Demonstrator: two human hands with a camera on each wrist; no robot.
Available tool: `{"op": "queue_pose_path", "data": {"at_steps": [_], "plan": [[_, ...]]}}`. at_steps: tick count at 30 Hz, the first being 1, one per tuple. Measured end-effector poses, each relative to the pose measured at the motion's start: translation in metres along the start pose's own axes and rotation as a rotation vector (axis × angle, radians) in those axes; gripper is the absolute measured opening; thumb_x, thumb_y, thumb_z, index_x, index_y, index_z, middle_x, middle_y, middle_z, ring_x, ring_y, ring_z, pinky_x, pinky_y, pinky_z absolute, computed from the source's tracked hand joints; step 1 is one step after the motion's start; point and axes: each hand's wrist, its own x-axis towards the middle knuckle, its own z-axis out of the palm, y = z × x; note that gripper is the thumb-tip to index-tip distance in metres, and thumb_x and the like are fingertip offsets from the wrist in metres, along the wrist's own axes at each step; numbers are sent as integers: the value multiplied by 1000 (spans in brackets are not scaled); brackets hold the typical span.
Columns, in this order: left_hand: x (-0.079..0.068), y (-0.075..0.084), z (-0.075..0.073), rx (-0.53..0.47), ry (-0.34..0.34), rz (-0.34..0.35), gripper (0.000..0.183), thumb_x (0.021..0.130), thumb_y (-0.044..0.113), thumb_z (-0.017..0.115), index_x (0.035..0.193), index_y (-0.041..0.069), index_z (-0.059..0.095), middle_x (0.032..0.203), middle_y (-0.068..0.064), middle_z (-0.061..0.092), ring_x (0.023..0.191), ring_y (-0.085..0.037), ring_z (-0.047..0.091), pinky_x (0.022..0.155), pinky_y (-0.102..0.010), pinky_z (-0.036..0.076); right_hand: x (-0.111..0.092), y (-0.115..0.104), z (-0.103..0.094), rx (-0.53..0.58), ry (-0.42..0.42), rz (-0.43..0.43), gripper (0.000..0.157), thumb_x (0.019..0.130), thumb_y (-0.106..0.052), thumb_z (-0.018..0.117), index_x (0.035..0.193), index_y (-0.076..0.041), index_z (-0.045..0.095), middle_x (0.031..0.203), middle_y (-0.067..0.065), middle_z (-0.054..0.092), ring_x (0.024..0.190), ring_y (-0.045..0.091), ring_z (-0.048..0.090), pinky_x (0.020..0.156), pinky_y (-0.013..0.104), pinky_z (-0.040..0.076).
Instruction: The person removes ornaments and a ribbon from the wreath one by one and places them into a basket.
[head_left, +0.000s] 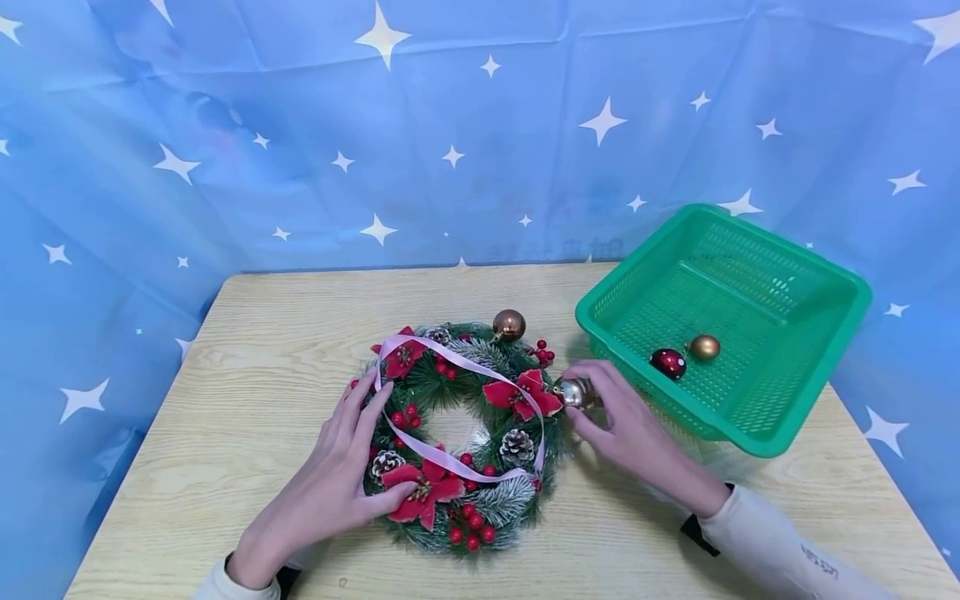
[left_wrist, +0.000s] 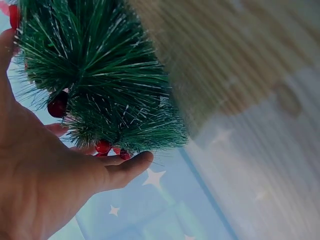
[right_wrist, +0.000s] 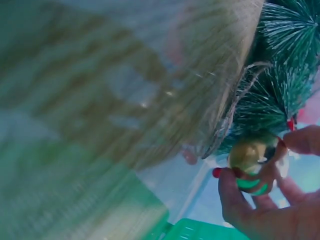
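A green wreath (head_left: pixel 501 504) with red poinsettias, berries and frosted pine cones lies flat on the table. A pale pink ribbon (head_left: pixel 472 364) loops over its top. My left hand (head_left: pixel 330 475) rests on the wreath's left side, fingers spread, thumb on the lower-left poinsettia (head_left: pixel 442 487). At the right edge, my right hand (head_left: pixel 630 429) holds a shiny gold bauble (head_left: pixel 574 392) between thumb and fingers, beside another poinsettia (head_left: pixel 525 393). In the right wrist view the gold bauble (right_wrist: pixel 252 160) is close to the green needles. A brown bauble (head_left: pixel 509 325) sits on the wreath's far edge.
A green plastic basket (head_left: pixel 825 375) stands at the right, near my right hand. Inside it lie a dark red bauble (head_left: pixel 668 363) and a small gold bauble (head_left: pixel 704 347). The wooden table (head_left: pixel 285 350) meets a blue star-patterned curtain (head_left: pixel 465 108) behind.
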Motion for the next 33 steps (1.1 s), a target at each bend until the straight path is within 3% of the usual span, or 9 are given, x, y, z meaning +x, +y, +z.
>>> {"op": "queue_pose_path", "data": {"at_steps": [9,13,18,27,33], "plan": [[-3,5,-2,-31,4,-43,111,97,57,79,176,14,15,182,-7,2,165,-39,10,115,-79,28,-1,-5,-2,-5,40,-41,48,97,-5,82,140,-12,63,138,5,61,98,16,65,66,29,59],[-3,6,-3,-31,20,-28,103,101,49,77,176,12,16,182,-10,4,165,-36,11,116,-77,31,-1,-11,-4,-57,95,-107,52,97,-8,83,144,-10,62,145,6,61,116,19,67,84,37,63],[-3,6,-4,-28,19,-28,96,105,42,72,176,10,15,182,-10,3,166,-33,9,119,-74,27,2,-17,-6,-122,155,-179,57,93,-8,85,146,-5,62,147,7,63,133,24,61,106,42,54],[-4,6,-3,-27,15,-48,96,106,44,72,175,10,16,182,-10,4,166,-32,9,120,-72,28,9,-27,-13,-94,206,-191,53,93,-4,85,142,-8,64,138,2,66,118,19,66,93,24,56],[-2,5,-2,-25,17,-43,96,105,43,73,175,9,17,182,-11,5,165,-34,11,118,-73,29,12,-32,-24,-112,220,-204,53,94,-4,85,143,-7,64,140,5,67,123,22,65,96,18,51]]}}
